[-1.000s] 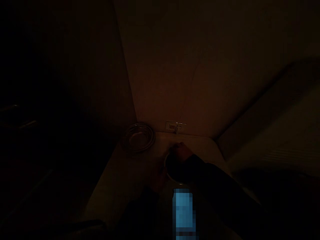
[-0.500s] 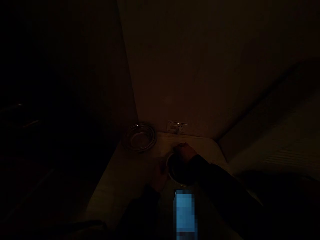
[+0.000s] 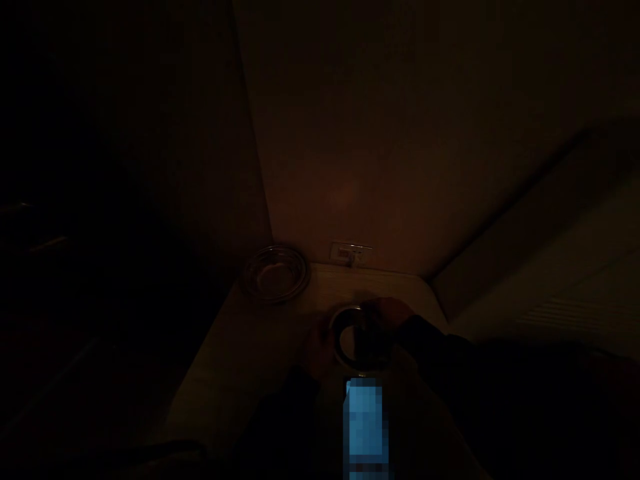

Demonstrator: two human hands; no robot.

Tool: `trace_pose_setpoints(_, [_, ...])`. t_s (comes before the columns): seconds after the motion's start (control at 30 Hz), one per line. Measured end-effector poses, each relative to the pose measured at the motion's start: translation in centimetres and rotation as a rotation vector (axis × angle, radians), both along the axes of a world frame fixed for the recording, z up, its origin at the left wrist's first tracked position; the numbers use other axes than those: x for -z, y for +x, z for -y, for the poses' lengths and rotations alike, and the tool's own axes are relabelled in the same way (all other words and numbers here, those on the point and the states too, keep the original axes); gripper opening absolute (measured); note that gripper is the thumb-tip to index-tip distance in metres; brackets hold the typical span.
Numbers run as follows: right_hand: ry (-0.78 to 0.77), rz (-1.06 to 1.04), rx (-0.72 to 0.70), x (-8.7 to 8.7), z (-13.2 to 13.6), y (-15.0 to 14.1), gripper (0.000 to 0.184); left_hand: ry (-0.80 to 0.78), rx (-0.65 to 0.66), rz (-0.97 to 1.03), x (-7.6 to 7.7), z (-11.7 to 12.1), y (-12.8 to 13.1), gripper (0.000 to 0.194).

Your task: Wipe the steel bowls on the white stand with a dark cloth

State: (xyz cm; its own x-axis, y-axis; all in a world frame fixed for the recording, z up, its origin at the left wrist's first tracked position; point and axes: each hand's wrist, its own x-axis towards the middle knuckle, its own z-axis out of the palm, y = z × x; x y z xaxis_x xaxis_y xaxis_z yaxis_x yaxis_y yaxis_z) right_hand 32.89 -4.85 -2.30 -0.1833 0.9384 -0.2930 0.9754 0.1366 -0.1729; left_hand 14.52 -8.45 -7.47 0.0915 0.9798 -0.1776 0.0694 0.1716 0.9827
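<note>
The scene is very dark. A round, bowl-like dish (image 3: 346, 343) with a pale rim, a dark inner ring and a lighter middle stands on a light wooden tabletop (image 3: 240, 347). My left hand (image 3: 319, 348) is closed at the dish's left edge, its fingers against the rim. At the upper right of the dish, my right hand (image 3: 387, 312) has its fingers curled in over the rim; what they hold, if anything, is lost in shadow. The dish's right side is hidden in the dark. Just below it glows a blue, pixelated phone-like screen (image 3: 366, 420).
A wide, shallow glass-like bowl (image 3: 275, 275) sits at the table's far left corner. Behind the table, a socket plate (image 3: 351, 253) with something plugged in is on the wall (image 3: 345, 167). A slanted panel (image 3: 525, 260) rises at the right.
My right hand has shifted right and slightly down, uncovering the lighter middle of the dish. My left hand stays at the left rim. The view has moved slightly.
</note>
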Motion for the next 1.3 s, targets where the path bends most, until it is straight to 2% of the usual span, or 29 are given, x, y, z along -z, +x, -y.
trace_pose_setpoints(0.2, [0.072, -0.067, 0.011, 0.6, -1.0, -1.2, 0.032, 0.020, -0.031, -0.065, -0.3, -0.6, -0.3, 0.032])
trace_pose_setpoints(0.33, [0.086, -0.121, 0.078, 1.2, 1.1, 0.8, 0.034, 0.000, -0.089, -0.117, -0.3, -0.3, -0.3, 0.032])
trace_pose_setpoints(0.43, [0.097, -0.169, 0.126, 1.2, 1.9, 1.6, 0.033, 0.040, -0.103, -0.083, -0.1, 0.2, 0.2, 0.032])
trace_pose_setpoints(0.57, [0.135, -0.192, 0.162, 0.6, 0.4, 0.2, 0.033, 0.033, -0.114, -0.085, 0.1, 0.1, 0.5, 0.033])
trace_pose_setpoints(0.63, [0.145, -0.216, 0.134, 0.5, 0.2, -0.1, 0.033, 0.020, -0.162, -0.105, 0.1, -0.1, 0.3, 0.032])
trace_pose_setpoints(0.73, [0.123, -0.280, 0.058, 0.8, 1.2, 1.2, 0.032, -0.009, -0.199, -0.082, 0.1, -0.1, 0.0, 0.031])
trace_pose_setpoints(0.83, [0.218, -0.349, 0.043, 1.0, 2.5, 3.1, 0.032, -0.068, -0.198, -0.017, 0.1, 0.3, -0.1, 0.033])
trace_pose_setpoints(0.9, [0.351, -0.348, 0.019, 1.0, 2.5, 3.7, 0.034, -0.161, -0.176, 0.053, 0.0, 0.5, 0.0, 0.036])
trace_pose_setpoints(0.97, [0.420, -0.296, -0.065, 1.0, 2.1, 3.7, 0.035, -0.295, -0.137, 0.117, -0.2, 0.5, 0.0, 0.040])
trace_pose_setpoints(1.03, [0.402, -0.221, -0.164, 1.2, 1.6, 3.4, 0.035, -0.403, -0.081, 0.145, -0.5, 0.4, 0.0, 0.044])
trace_pose_setpoints(1.1, [0.354, -0.184, -0.247, 1.6, 1.7, 3.2, 0.037, -0.401, -0.069, 0.138, -0.8, 0.1, 0.0, 0.047])
trace_pose_setpoints(1.2, [0.358, -0.203, -0.317, 2.8, 3.5, 3.0, 0.043, -0.362, -0.086, 0.148, -1.0, -0.1, 0.1, 0.052])
trace_pose_setpoints(1.3, [0.421, -0.178, -0.321, 3.9, 6.3, 2.8, 0.050, -0.408, -0.110, 0.200, -1.0, 0.2, 0.5, 0.055])
